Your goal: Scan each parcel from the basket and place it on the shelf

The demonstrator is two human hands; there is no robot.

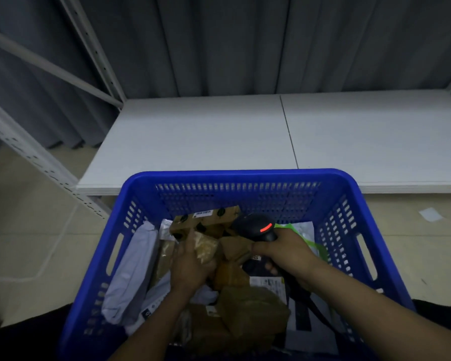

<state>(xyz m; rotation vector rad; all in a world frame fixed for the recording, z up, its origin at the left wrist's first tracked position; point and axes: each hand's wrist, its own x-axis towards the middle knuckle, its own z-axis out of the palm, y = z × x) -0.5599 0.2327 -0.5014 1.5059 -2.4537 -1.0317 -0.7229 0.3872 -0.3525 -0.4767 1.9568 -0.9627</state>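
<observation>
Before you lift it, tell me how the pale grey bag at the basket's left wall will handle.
The pale grey bag is creased and slumps against the basket wall, so probably floppy. Its smooth plastic skin may slip.

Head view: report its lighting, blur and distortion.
Head view: dim, bluish light; wide-angle distortion bows the basket rim and tilts the shelf uprights; the parcel in the left hand is soft and murky; the scanner in the right hand glows red.
</observation>
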